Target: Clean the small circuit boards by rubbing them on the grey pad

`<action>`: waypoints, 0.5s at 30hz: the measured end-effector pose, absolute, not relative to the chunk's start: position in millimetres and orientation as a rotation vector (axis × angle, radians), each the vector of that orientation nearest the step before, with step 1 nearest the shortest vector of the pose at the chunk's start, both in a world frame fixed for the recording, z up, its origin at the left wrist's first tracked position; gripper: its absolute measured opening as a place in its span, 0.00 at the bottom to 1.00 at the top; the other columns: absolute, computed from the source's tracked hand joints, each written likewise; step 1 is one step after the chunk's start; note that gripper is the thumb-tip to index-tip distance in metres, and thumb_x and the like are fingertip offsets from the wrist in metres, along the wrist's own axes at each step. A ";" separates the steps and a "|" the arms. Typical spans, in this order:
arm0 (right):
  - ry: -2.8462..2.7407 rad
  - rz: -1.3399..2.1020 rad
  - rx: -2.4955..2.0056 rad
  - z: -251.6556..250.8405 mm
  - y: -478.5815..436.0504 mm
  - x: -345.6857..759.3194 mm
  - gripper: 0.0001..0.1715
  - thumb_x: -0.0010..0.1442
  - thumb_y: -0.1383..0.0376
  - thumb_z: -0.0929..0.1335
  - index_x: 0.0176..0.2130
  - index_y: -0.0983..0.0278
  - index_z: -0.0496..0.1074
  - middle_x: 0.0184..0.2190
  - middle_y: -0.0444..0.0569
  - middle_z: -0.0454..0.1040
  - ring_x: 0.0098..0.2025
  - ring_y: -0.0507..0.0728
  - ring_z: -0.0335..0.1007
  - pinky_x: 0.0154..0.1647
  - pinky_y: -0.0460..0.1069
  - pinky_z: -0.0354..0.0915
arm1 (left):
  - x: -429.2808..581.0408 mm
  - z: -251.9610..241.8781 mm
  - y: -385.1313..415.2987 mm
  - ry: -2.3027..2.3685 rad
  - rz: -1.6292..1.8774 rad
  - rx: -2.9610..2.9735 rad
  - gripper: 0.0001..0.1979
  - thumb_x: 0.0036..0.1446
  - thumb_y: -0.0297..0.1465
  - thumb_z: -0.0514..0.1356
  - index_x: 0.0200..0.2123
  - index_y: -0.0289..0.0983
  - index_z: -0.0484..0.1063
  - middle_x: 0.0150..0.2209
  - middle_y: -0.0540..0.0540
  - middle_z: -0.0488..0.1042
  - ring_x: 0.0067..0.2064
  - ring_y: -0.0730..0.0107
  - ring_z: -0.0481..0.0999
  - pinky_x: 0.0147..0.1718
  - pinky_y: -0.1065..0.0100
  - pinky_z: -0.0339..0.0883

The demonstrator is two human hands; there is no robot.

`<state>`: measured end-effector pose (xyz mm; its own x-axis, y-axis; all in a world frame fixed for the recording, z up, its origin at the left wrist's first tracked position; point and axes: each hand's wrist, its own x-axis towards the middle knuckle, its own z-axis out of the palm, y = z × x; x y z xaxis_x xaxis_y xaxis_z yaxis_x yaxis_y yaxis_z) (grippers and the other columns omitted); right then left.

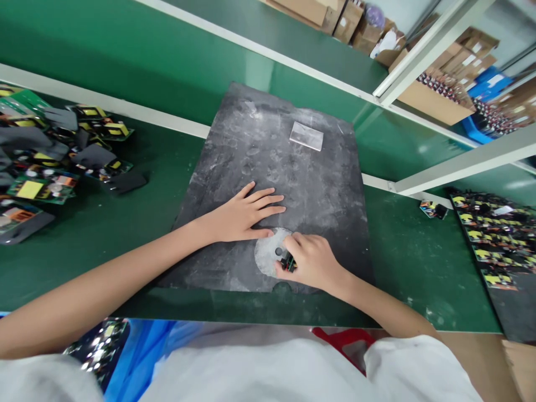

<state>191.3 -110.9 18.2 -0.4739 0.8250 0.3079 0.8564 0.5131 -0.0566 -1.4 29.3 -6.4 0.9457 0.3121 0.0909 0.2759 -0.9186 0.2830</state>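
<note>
My left hand [251, 215] lies flat with its fingers spread on a worn black mat [251, 156]. Its thumb reaches the upper edge of a round grey disc [264, 258] that has a small hole near its middle. Over the right side of that disc, my right hand [312, 257] is closed around a small circuit board [288, 262]. Only a dark part and a bit of green show between thumb and fingers; the rest is covered by the hand. Farther up the mat rests a flat silvery rectangular block [307, 137].
Circuit boards with yellow parts and grey sheets [54, 145] are heaped at the left. One small board [434, 210] sits on the green bench [414, 268] at the right, near a dark tray [517, 301] holding rows of boards. White frame bars [464, 162] cross the right side.
</note>
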 end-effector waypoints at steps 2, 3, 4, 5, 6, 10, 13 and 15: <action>-2.468 -0.144 -1.421 18.1 -110.2 191.6 0.12 0.56 0.56 0.63 0.30 0.64 0.65 0.21 0.42 0.64 0.20 0.50 0.58 0.23 0.46 0.48 | -1.2 -6.3 29.1 0.436 0.186 2.838 0.30 0.67 0.49 0.47 0.66 0.43 0.54 0.69 0.47 0.52 0.70 0.55 0.45 0.66 0.47 0.26; -2.483 -0.131 -1.408 17.8 -111.0 190.8 0.12 0.56 0.56 0.63 0.30 0.63 0.65 0.21 0.42 0.64 0.20 0.50 0.58 0.23 0.46 0.48 | -1.1 -6.2 29.1 0.437 0.183 2.839 0.30 0.67 0.49 0.47 0.66 0.43 0.54 0.69 0.47 0.51 0.70 0.55 0.45 0.66 0.48 0.26; -2.497 -0.120 -1.389 17.3 -112.4 189.5 0.13 0.56 0.56 0.63 0.30 0.63 0.65 0.21 0.42 0.64 0.20 0.50 0.58 0.23 0.46 0.49 | -1.1 -6.3 29.1 0.438 0.179 2.841 0.30 0.67 0.49 0.47 0.66 0.43 0.54 0.69 0.47 0.51 0.70 0.55 0.45 0.66 0.48 0.25; -2.508 -0.113 -1.367 16.6 -114.2 187.9 0.13 0.56 0.56 0.63 0.30 0.63 0.65 0.21 0.42 0.64 0.20 0.50 0.58 0.23 0.46 0.49 | -1.1 -6.4 29.2 0.438 0.177 2.842 0.30 0.67 0.49 0.47 0.66 0.43 0.54 0.69 0.47 0.51 0.70 0.55 0.44 0.66 0.48 0.25; -2.514 -0.110 -1.348 15.9 -116.0 186.4 0.13 0.56 0.55 0.63 0.30 0.63 0.65 0.21 0.42 0.63 0.20 0.50 0.58 0.23 0.46 0.49 | -1.2 -6.6 29.3 0.438 0.176 2.844 0.30 0.67 0.49 0.47 0.67 0.43 0.54 0.69 0.47 0.51 0.70 0.56 0.44 0.66 0.48 0.25; -2.492 -0.130 -1.320 12.9 -120.0 183.6 0.13 0.55 0.55 0.63 0.29 0.63 0.65 0.20 0.42 0.62 0.21 0.50 0.57 0.22 0.46 0.50 | -2.0 -8.0 29.7 0.432 0.190 2.846 0.30 0.67 0.49 0.47 0.67 0.43 0.53 0.69 0.47 0.51 0.70 0.56 0.44 0.66 0.48 0.25; -2.472 -0.138 -1.310 11.5 -119.7 184.5 0.13 0.56 0.55 0.62 0.29 0.63 0.64 0.20 0.42 0.62 0.21 0.50 0.57 0.23 0.46 0.51 | -2.0 -8.3 29.7 0.431 0.204 2.833 0.30 0.67 0.49 0.47 0.67 0.43 0.54 0.69 0.47 0.51 0.70 0.55 0.45 0.66 0.47 0.26; -2.469 -0.133 -1.300 10.9 -119.4 185.2 0.14 0.56 0.55 0.62 0.29 0.63 0.64 0.20 0.41 0.62 0.21 0.50 0.57 0.23 0.46 0.51 | -1.7 -8.1 29.4 0.430 0.211 2.822 0.30 0.66 0.49 0.48 0.66 0.43 0.54 0.69 0.46 0.52 0.70 0.54 0.45 0.66 0.47 0.26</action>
<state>185.2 -119.4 10.9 -0.5197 0.7818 0.3446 0.8142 0.5754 -0.0775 -1.7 29.4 -8.1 0.9451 0.3109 0.1009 0.2703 -0.9169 0.2938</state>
